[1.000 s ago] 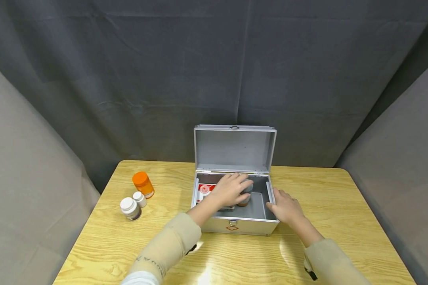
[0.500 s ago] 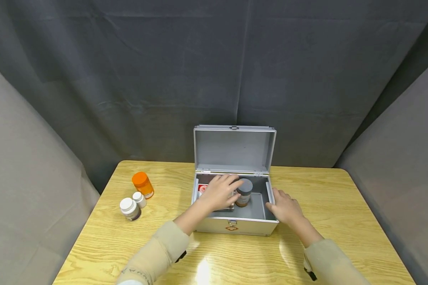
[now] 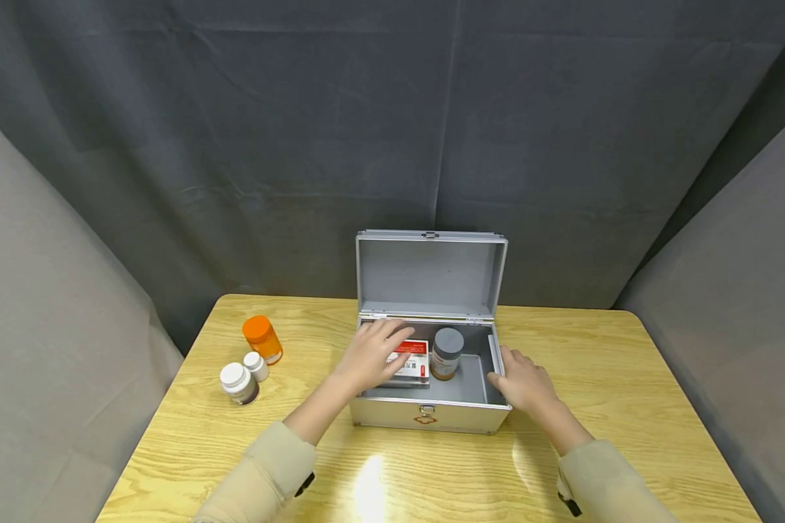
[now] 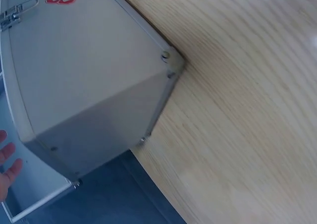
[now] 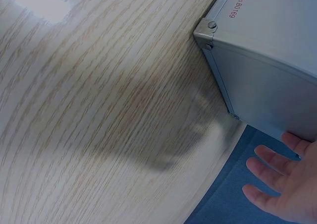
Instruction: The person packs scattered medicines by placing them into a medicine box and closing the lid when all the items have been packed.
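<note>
An aluminium first-aid box stands on the table with its lid raised. Inside, a white-and-red medicine carton sits to the left, partly covered by my left hand. That hand is over the box's left part, fingers loosely spread and holding nothing. Beside the carton, a brown jar with a grey cap stands upright. My right hand grips the box's right wall, thumb over the rim and fingers outside. In the right wrist view, the fingers spread along the box's outer side; the thumb is hidden.
On the wooden table, left of the box, stand an orange bottle, a small white bottle and a larger white-capped bottle. A dark curtain hangs behind, with grey cloth panels at both sides.
My left hand has let go of the grey-capped jar inside the box and moved left, uncovering the jar and part of the carton. The right hand has stayed put.
</note>
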Action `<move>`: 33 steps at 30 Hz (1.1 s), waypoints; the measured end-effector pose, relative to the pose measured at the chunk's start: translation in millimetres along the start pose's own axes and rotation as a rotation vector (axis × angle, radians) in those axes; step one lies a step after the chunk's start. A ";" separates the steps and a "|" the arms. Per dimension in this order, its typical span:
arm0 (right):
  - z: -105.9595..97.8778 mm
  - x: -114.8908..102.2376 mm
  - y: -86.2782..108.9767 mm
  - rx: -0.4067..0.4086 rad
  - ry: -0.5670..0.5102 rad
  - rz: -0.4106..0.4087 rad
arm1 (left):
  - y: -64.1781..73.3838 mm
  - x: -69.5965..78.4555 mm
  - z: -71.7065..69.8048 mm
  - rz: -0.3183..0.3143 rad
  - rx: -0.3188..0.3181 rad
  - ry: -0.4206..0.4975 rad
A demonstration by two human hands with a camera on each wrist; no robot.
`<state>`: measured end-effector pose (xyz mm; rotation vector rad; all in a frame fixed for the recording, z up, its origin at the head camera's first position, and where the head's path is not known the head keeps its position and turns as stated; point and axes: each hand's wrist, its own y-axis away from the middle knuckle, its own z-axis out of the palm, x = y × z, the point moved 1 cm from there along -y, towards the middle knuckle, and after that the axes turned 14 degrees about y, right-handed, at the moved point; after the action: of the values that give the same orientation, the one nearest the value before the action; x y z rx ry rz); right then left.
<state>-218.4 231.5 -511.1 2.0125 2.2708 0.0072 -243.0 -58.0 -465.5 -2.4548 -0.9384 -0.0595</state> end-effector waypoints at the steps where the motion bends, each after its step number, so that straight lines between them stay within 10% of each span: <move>1: -0.5 0.1 0.3 0.001 0.000 -0.001 | 2.4 -1.5 -1.4 -0.002 0.008 0.002; 19: -1.4 -0.6 0.1 0.009 0.007 0.004 | 64.0 -50.1 -16.5 -0.101 0.328 -0.031; 33: -3.3 -1.4 0.7 -0.013 0.003 0.009 | 99.0 -94.5 -36.9 -0.263 0.417 -0.123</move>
<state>-217.8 230.4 -507.7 2.0181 2.2578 0.0258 -247.0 -196.0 -497.5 -1.9623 -1.1892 0.1817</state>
